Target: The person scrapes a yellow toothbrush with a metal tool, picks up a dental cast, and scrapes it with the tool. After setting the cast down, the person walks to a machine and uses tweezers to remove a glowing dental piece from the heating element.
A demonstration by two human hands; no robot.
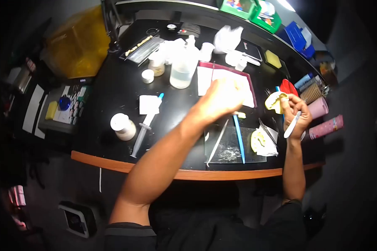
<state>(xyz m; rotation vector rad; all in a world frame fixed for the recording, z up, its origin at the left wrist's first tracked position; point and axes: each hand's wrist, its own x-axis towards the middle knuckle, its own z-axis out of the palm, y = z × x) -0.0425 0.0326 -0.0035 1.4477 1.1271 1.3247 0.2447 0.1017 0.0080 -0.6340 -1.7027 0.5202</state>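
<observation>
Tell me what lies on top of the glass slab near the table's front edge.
On the glass slab lie a blue-handled tool, a thin metal spatula and a whitish smear. The left hand hovers over its far edge, hiding whatever sits there.

Left hand (pixel 222 98) motion-blurred, its fingers perhaps pinching something unseen, green boxes (pixel 251 8) at one o'clock cut by the top edge, worktop (pixel 113 96) labels too small to read

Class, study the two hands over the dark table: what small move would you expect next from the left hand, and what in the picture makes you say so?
Probably the left hand comes down onto the white sheet beneath it. It hangs blurred above that sheet, and whether it holds anything cannot be told, while the right hand already grips a white tool beside a yellowish dental cast.
</observation>
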